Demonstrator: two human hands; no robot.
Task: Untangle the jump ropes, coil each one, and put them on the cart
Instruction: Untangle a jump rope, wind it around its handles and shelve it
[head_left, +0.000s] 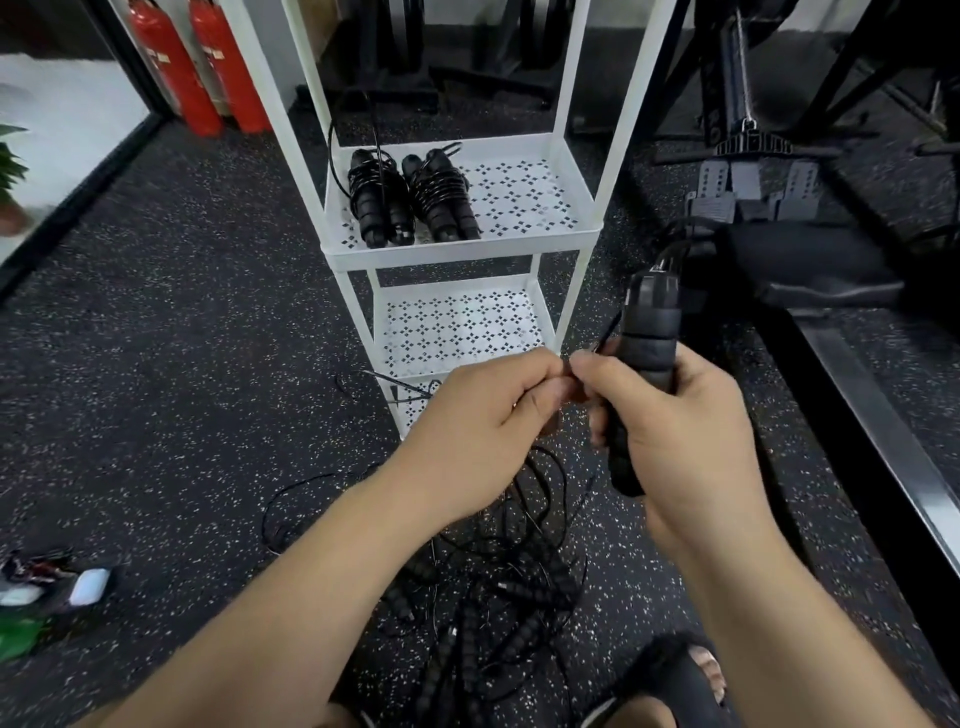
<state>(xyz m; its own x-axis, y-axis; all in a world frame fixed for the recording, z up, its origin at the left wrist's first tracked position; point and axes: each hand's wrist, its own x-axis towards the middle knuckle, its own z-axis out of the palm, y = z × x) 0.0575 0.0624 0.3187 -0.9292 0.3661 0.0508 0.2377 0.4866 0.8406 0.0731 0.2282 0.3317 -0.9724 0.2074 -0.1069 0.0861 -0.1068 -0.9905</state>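
Head view. White three-tier cart (457, 253) stands on the speckled floor (182, 338); taken as reference. Both forearms reach forward and meet in front of the cart's lower shelves. Right hand (680, 431), just right of the cart's front corner: palm turned inward, fingers (691, 371) wrapped round a black handle (649, 338), clamped on it. Handle stands nearly upright, top tipped slightly away, cable end uppermost; its lower end sticks out below the palm. Cannot tell whether a second handle lies behind it. Left hand (483, 431), directly before the cart's bottom shelf: back of hand up, fingers curled, thumb and forefinger tips closed together on a thin black cord (607, 335) right at the right thumb; the two hands almost touch there. The cord runs up from the pinch alongside the handle. Two coiled ropes (410, 200) lie side by side on the left half of the cart's middle-height shelf, handles pointing toward the camera, cord wound round each pair. Tangle of ropes (493, 597) lies on the floor in front of the cart, under the forearms. Foot (675, 675) in a dark sandal just right of the tangle. Two red fire extinguishers (208, 67) behind and left of the cart.
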